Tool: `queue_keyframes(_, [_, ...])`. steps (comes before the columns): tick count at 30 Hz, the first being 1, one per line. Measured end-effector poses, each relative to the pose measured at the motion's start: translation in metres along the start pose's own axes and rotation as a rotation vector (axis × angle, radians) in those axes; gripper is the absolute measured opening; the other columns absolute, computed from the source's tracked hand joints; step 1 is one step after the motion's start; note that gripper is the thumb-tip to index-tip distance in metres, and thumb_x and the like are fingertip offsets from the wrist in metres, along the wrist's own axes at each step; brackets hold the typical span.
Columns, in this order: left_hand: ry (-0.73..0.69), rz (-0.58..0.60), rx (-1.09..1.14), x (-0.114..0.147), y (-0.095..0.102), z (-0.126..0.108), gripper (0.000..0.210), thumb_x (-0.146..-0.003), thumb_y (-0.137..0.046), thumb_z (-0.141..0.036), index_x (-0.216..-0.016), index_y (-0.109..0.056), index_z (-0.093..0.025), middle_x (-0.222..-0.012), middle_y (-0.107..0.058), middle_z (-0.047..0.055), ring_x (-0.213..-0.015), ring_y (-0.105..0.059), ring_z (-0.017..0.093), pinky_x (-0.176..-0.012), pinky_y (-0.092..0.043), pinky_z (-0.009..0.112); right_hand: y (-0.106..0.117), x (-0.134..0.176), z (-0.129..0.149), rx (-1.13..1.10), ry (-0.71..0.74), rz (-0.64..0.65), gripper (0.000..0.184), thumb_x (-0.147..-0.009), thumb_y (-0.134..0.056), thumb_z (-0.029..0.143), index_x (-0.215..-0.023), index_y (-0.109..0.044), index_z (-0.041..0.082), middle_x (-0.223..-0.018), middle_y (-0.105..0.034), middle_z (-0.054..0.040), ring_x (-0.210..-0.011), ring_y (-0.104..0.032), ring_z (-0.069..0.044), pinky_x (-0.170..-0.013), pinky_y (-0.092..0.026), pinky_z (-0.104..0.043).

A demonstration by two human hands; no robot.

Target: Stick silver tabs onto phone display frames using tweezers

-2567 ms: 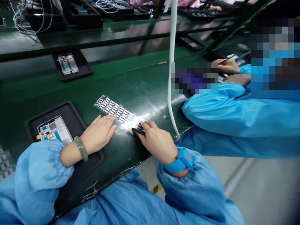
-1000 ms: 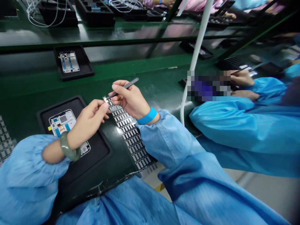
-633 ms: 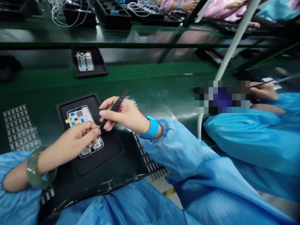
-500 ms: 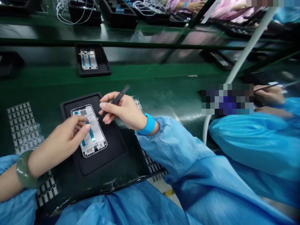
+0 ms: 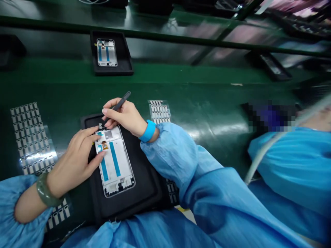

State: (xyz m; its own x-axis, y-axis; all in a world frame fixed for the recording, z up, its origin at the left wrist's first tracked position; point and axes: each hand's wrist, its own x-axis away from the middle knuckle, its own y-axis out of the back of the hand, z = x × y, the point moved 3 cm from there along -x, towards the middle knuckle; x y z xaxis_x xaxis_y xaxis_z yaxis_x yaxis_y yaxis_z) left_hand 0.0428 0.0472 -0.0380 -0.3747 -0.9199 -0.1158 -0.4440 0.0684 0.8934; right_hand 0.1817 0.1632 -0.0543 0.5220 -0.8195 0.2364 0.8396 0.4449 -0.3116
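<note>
Head view: two bare hands work over one phone frame [image 5: 110, 168], which lies in a black tray [image 5: 147, 179] on the green bench [image 5: 201, 103]. The right hand [image 5: 126, 115] grips one pair of dark tweezers [image 5: 122, 100] between thumb and fingers, above the frame's top end, the handle slanting up and away. One small pale piece [image 5: 100, 126] shows near the tweezers' lower end; whether the tips pinch it, I cannot tell. The left hand [image 5: 72, 160] is spread loosely, its thumb apart from the fingers, the tips at the frame's upper left side.

Two long blue strips [image 5: 115, 158] run along the frame. A second frame [image 5: 103, 57], also with two blue strips, lies in another black tray [image 5: 124, 51] farther back.

Pale labels show in two areas, one left [image 5: 28, 134] and one right [image 5: 159, 111] of the hands. More labels appear below each forearm; whether they belong to the same sheets is hidden. One green bangle [image 5: 46, 191] circles the left wrist and one blue band [image 5: 148, 131] the right. At right are one pale tube [image 5: 263, 151] and another person's blue sleeve [image 5: 292, 151].
</note>
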Motion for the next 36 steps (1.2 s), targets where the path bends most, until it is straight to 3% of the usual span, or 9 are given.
queue_keyframes(5, [0.003, -0.053, -0.022, -0.0011, -0.0018, 0.0046, 0.031, -0.089, -0.051, -0.031, -0.115, -0.047, -0.013, -0.131, -0.046, 0.017, -0.130, -0.039, 0.031, -0.109, -0.033, 0.051, 0.0024, 0.0037, -0.0060, 0.053, -0.021, 0.024, 0.018, -0.078, -0.065, 0.020, -0.090, -0.052, 0.017, -0.061, -0.063, 0.0053, -0.046, -0.063, -0.008, -0.044, -0.055, -0.017])
queue_keyframes(10, [0.003, -0.026, -0.033, -0.0019, -0.0021, 0.0044, 0.030, -0.089, -0.051, -0.026, -0.116, -0.047, -0.013, -0.128, -0.048, 0.016, -0.131, -0.038, 0.030, -0.109, -0.033, 0.050, 0.0021, 0.0052, -0.0059, 0.107, -0.001, 0.041, 0.018, -0.078, -0.065, 0.019, -0.090, -0.052, 0.015, -0.061, -0.063, 0.0050, -0.045, -0.063, -0.008, -0.043, -0.054, -0.016])
queue_keyframes(36, [-0.067, -0.006, -0.081, -0.0019, -0.0027, 0.0046, 0.036, -0.088, -0.052, -0.023, -0.122, -0.050, -0.011, -0.129, -0.045, 0.018, -0.132, -0.036, 0.033, -0.108, -0.033, 0.054, 0.0002, 0.0047, -0.0080, 0.180, 0.101, 0.105, 0.015, -0.080, -0.062, 0.021, -0.089, -0.051, 0.015, -0.059, -0.058, 0.0078, -0.049, -0.063, -0.007, -0.045, -0.053, -0.014])
